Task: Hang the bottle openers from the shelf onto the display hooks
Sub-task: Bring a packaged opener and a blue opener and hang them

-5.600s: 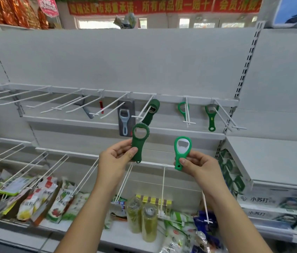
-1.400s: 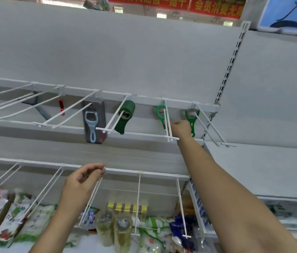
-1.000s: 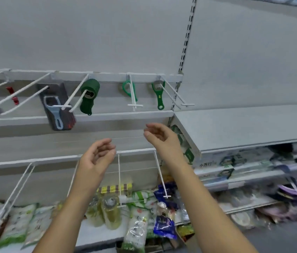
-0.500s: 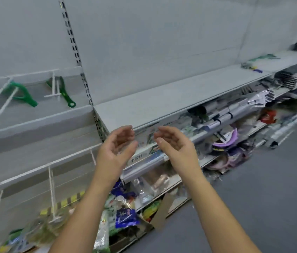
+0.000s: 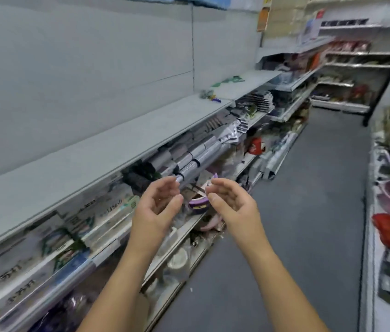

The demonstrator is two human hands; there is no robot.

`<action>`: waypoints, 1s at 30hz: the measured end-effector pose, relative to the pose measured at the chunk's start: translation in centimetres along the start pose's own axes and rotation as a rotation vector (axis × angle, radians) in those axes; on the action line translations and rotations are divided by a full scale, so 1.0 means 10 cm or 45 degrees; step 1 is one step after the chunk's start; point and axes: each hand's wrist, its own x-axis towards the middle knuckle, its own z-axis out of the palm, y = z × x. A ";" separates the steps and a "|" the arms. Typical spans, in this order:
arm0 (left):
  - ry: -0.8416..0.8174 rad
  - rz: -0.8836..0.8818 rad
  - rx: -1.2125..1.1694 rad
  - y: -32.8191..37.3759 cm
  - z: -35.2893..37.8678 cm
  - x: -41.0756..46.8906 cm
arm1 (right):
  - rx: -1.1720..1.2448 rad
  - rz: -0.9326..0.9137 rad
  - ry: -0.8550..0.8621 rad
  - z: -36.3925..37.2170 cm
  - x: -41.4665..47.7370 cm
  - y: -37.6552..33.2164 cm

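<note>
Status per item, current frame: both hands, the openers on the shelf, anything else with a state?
Left hand: open, holding nothing.
Right hand: open, holding nothing.
Green plastic bottle openers: lying loose on the far grey shelf, not hung.
Small blurred green-and-blue pile: lying on the nearer grey shelf board.
Display hooks: out of view.

Beside a long grey shelf point(image 5: 93, 159) in a shop aisle, a person's two arms show bare all the way to the frame's lower edge. The left forearm point(image 5: 122, 271), nearer the shelf, and the right forearm point(image 5: 268, 264), farther from it, are slim and smooth, narrowing to slender wrists. The left grip point(image 5: 157, 207) and right grip point(image 5: 231, 202) have long, slim fingers point(image 5: 225, 184). Each thumb ends in a short, rounded nail. Blur softens the tips nearest the shelf.
</note>
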 end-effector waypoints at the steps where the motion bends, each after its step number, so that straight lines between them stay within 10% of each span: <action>1: -0.023 -0.006 -0.005 -0.04 0.13 0.12 | -0.002 -0.009 0.023 -0.12 0.12 0.03; 30: -0.073 0.040 -0.006 -1.60 3.65 4.77 | -0.184 -0.061 0.093 -3.03 5.06 1.01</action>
